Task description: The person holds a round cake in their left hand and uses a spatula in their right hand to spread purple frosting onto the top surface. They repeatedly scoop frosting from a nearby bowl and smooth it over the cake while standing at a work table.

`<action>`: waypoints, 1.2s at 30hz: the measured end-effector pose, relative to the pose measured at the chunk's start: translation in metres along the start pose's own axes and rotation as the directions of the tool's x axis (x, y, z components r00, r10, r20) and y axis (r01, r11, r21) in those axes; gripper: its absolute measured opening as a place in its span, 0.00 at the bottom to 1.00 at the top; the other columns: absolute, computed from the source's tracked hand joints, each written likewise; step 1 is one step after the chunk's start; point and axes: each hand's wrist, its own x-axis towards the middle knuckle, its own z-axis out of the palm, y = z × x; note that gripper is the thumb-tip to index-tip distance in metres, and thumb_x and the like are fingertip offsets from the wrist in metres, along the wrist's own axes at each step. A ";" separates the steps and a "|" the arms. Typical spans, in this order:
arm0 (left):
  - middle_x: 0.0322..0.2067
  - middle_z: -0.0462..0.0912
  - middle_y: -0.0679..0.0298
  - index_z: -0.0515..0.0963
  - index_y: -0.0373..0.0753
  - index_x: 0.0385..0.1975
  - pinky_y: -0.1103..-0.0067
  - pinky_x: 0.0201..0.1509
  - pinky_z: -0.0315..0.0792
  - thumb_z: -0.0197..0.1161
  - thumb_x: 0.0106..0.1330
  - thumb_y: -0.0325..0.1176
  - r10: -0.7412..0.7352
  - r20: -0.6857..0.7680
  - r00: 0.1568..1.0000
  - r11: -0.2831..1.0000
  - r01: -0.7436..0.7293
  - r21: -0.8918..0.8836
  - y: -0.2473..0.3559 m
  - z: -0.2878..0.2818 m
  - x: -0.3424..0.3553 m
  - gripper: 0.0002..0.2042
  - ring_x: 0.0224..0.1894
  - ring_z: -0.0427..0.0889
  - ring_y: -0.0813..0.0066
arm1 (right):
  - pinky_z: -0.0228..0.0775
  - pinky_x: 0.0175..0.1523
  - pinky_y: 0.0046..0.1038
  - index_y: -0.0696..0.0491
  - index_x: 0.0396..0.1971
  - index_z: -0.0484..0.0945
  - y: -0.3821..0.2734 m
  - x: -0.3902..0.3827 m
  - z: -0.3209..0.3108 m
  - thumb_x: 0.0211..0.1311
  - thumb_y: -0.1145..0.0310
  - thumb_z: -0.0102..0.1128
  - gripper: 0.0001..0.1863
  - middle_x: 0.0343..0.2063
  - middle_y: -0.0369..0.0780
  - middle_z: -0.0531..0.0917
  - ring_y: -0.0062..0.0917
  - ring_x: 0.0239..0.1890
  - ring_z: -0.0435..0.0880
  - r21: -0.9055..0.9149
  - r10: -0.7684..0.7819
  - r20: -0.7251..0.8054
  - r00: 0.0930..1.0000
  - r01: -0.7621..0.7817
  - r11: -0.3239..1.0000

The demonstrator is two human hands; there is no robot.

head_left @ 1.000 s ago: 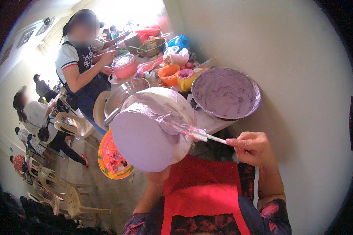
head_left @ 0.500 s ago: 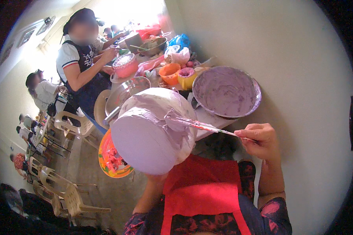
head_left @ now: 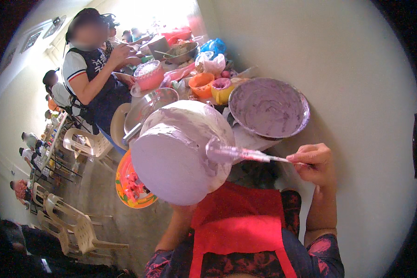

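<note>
A tall round cake [head_left: 171,169] coated in pale purple frosting is tilted toward me, its flat face turned down and left. My left hand [head_left: 184,209] bears it from below; the fingers are hidden behind it. In my right hand [head_left: 312,162] the thin handle of a frosting-smeared spatula [head_left: 245,154] is pinched between thumb and fingers. The spatula's blade, loaded with purple frosting, touches the cake's right side, where the coat is uneven. Behind it to the right stands a wide bowl [head_left: 269,109] smeared with purple frosting.
An orange-rimmed plate [head_left: 121,183] with red frosting lies left of the cake. Behind are a metal bowl [head_left: 148,109], an orange cup [head_left: 201,85] and a yellow cup [head_left: 221,92]. A co-worker [head_left: 95,74] stands at a pink cake [head_left: 149,76]. Plastic chairs [head_left: 85,224] stand left; a wall [head_left: 356,92] runs right.
My right hand and the spatula have moved right and slightly down along the cake's side. The cake has barely shifted. The co-worker's near hand has risen from the pink cake.
</note>
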 end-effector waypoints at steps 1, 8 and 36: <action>0.55 0.66 0.55 0.58 0.42 0.60 0.63 0.55 0.67 0.50 0.61 0.53 0.003 0.009 1.000 1.000 -0.003 0.007 0.000 -0.001 0.000 0.31 0.55 0.68 0.57 | 0.57 0.20 0.22 0.55 0.35 0.82 -0.001 0.005 -0.001 0.42 0.78 0.57 0.16 0.14 0.35 0.73 0.19 0.15 0.69 0.007 0.000 -0.001 1.000 0.000 1.000; 0.57 0.64 0.56 0.57 0.42 0.61 0.63 0.58 0.64 0.48 0.61 0.55 -0.003 0.041 0.999 1.000 0.004 -0.004 0.001 0.005 0.000 0.32 0.57 0.66 0.57 | 0.58 0.22 0.22 0.56 0.36 0.82 -0.002 0.023 0.002 0.42 0.78 0.57 0.17 0.14 0.35 0.73 0.18 0.17 0.70 0.027 -0.013 0.052 0.999 0.011 1.000; 0.61 0.61 0.60 0.58 0.43 0.61 0.52 0.62 0.57 0.47 0.62 0.53 -0.008 0.107 0.994 0.987 0.025 -0.160 -0.006 0.042 0.005 0.30 0.63 0.59 0.59 | 0.71 0.24 0.22 0.53 0.39 0.82 0.022 -0.021 0.091 0.39 0.80 0.62 0.20 0.23 0.37 0.79 0.23 0.20 0.78 -0.084 -0.180 -0.183 0.967 0.167 0.982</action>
